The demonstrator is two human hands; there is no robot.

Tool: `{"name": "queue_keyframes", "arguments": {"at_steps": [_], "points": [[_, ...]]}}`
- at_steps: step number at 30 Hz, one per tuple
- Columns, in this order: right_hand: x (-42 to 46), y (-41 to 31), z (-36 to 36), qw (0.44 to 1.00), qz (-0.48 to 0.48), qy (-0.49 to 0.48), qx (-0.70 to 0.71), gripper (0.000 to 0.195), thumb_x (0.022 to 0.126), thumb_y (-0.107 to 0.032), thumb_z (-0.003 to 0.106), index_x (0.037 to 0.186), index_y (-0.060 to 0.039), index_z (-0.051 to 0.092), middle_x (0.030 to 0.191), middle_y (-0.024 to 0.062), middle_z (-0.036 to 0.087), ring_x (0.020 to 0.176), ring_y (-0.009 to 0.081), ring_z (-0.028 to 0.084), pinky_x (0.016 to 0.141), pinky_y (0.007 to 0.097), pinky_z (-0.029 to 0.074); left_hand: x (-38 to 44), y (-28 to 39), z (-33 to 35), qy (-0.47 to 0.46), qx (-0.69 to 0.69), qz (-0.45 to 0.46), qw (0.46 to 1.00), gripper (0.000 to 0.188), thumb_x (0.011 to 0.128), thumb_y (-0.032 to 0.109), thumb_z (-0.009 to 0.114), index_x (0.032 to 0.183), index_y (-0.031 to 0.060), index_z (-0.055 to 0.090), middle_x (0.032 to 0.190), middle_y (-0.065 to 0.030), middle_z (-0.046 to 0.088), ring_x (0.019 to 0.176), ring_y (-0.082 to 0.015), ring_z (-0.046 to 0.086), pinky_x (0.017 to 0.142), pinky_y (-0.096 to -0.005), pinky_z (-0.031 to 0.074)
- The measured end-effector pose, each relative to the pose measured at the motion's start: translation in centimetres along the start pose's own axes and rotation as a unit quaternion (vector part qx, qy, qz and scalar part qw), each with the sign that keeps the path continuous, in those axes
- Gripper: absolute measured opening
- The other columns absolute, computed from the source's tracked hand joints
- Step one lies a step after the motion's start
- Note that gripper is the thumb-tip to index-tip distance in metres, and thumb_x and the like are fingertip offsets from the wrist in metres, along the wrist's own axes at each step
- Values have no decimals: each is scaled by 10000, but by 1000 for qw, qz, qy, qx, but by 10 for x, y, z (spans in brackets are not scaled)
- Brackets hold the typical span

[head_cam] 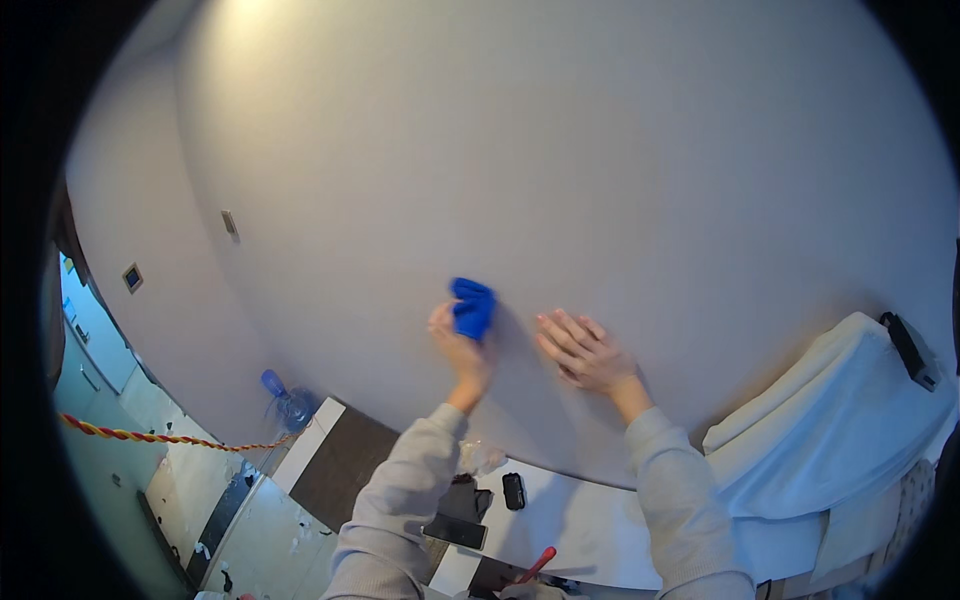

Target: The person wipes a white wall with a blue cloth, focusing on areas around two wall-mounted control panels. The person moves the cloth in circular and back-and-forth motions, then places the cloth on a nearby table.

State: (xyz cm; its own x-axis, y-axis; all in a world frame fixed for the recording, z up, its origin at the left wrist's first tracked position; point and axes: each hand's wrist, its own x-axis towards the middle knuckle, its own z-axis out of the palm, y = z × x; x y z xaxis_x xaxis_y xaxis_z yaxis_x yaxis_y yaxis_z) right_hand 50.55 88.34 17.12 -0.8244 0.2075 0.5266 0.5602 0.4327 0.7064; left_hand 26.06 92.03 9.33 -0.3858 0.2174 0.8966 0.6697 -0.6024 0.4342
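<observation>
My left hand [466, 364] holds a bunched blue cloth [474, 311] up in front of the pale wall [570, 172]. Part of the cloth covers the fingers, and a shadow falls on the wall beside it. To the right, my right hand [592, 354] is raised with its fingers apart and nothing in them. It is at or very near the wall; whether it touches cannot be told. Both arms wear light grey sleeves.
Below stands a white table [592, 517] with a small black case [514, 491], a dark smartphone [455, 531] and a red-handled item [538, 564]. White fabric [817, 442] drapes furniture at right. A twisted red-yellow cord [172, 439] crosses the left, near a blue water bottle [294, 409].
</observation>
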Motion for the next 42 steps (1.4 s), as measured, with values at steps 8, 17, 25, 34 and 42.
{"name": "queue_keyframes", "arguments": {"at_steps": [8,17,25,34,42], "points": [[3,-1,-1,998,22,54,14,534,843,-302,608,1361,-197,532,1541,-21,498,1415,150,458,1227,390,267,-8,-3,-19,-115,51,17,992,599,782,7,669,1348,62,481,1331,-192,455,1218,-410,442,1067,-508,313],[0,-2,3,997,25,66,-7,473,854,-334,612,1309,-202,592,1547,-17,489,1427,146,429,1229,375,264,13,-159,-72,115,64,-271,953,561,877,1,631,1366,-34,359,1286,-201,453,1197,-332,497,1072,-431,367],[5,-6,-3,998,25,57,19,480,828,-307,636,1288,-175,618,1550,-18,485,1429,143,425,1210,370,293,-50,-69,-20,-22,25,-17,999,605,790,-3,660,1342,-12,411,1283,-201,458,1251,-381,421,1080,-488,317],[-22,21,-13,976,145,66,152,584,788,-198,646,1371,-225,619,1544,-17,491,1436,149,420,1195,397,305,98,71,-9,-109,101,75,986,671,742,-99,598,1357,136,469,1349,-139,469,1259,-374,421,1057,-507,304],[-69,40,-30,934,320,152,-46,546,847,-210,507,1366,-292,658,1520,-1,538,1438,170,439,1230,409,231,83,64,14,-57,72,151,984,523,748,-11,636,1237,152,543,1242,-113,512,1189,-350,463,1019,-499,313]]}}
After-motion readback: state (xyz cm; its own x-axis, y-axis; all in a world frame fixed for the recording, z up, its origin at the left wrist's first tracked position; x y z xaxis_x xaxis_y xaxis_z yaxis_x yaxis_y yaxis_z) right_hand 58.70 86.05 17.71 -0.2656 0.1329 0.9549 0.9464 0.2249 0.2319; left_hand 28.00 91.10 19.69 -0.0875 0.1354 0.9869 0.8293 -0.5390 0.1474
